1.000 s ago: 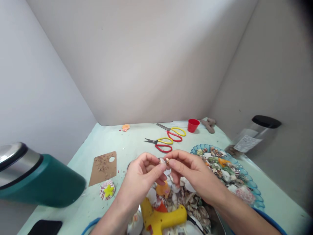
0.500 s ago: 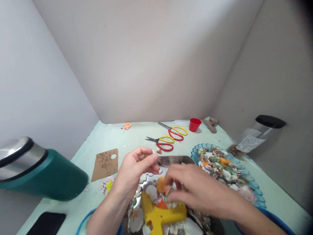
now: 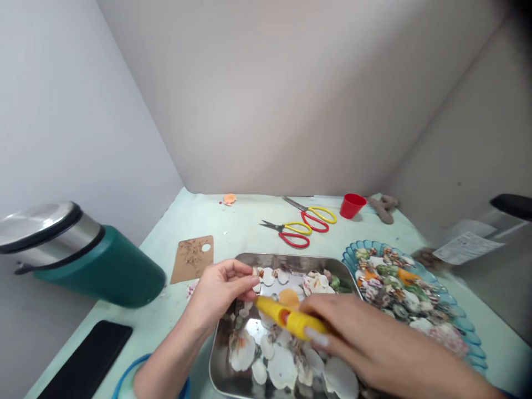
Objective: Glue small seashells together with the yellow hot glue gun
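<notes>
A pale mint-green tabletop (image 3: 245,238) filled the bottom of a narrow booth, its far edge running along a plain grey back wall (image 3: 274,111); a left wall (image 3: 62,111) and a right wall (image 3: 477,138) closed in the sides.

Toward the near edge, about the middle, lay a steel tray (image 3: 295,263) with rounded corners, strewn with white shells (image 3: 281,366) and smaller ones. Over its left side the left hand (image 3: 224,288) was narrowed to a pinch, thumb and fingertips on a small shell (image 3: 255,271) mostly hidden by them. The right hand (image 3: 353,332), blurred, gripped a yellow glue gun (image 3: 305,325) above the tray, its nozzle just beside the left fingers — whether it touched the shell could not be told.

Against the tray's right side stood a blue scalloped plate (image 3: 469,327) heaped with mixed shells, and beyond it a clear jar (image 3: 469,246) by the right edge. A red cup (image 3: 352,206) and brown lumps (image 3: 384,208) sat by the far right corner, with two pairs of scissors (image 3: 280,228) to their left. An orange shell (image 3: 229,198) lay near the far edge. Along the left side were a flecked brown card (image 3: 183,271), a teal tumbler (image 3: 100,271) and — nearest — a black phone (image 3: 85,360).
</notes>
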`<state>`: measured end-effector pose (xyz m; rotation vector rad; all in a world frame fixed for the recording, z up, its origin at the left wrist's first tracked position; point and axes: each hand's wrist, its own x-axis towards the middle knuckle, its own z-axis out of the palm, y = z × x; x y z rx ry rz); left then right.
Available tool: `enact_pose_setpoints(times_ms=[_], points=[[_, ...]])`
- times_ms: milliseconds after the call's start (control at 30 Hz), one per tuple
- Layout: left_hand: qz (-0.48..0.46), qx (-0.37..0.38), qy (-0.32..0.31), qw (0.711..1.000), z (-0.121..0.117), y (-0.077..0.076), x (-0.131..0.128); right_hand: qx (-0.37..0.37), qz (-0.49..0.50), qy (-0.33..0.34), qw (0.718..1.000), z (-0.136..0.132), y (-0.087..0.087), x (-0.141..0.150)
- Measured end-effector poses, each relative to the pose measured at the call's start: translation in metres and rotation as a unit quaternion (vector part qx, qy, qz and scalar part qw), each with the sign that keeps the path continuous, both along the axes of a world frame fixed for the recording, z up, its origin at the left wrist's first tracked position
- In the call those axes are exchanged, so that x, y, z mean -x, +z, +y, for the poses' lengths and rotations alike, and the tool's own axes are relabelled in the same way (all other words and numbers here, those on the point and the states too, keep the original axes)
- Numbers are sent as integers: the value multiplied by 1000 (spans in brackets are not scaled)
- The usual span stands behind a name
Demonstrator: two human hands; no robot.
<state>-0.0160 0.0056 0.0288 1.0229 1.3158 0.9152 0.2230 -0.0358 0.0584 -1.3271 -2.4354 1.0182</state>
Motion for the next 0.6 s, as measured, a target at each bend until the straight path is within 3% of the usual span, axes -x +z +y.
enact_pose_setpoints(times_ms=[100, 200, 333, 433, 533, 600], points=[[0, 6, 5, 1000, 1, -4, 3, 42, 36, -42, 998, 7, -3, -21], [18, 14, -6, 1000, 1, -8, 3, 116, 160, -108, 974, 12, -15, -24], [27, 20, -21, 999, -1, -10, 0, 243, 388, -165, 874, 12, -35, -8], [6, 23, -19, 1000, -1, -9, 1, 278, 492, -177, 806, 9, -44, 4], [-21, 13, -11, 1000, -1, -8, 4, 295, 537, -200, 765, 7, -48, 13], [-38, 7, 4, 999, 0, -8, 6, 300, 518, -242, 764, 6, -50, 15]])
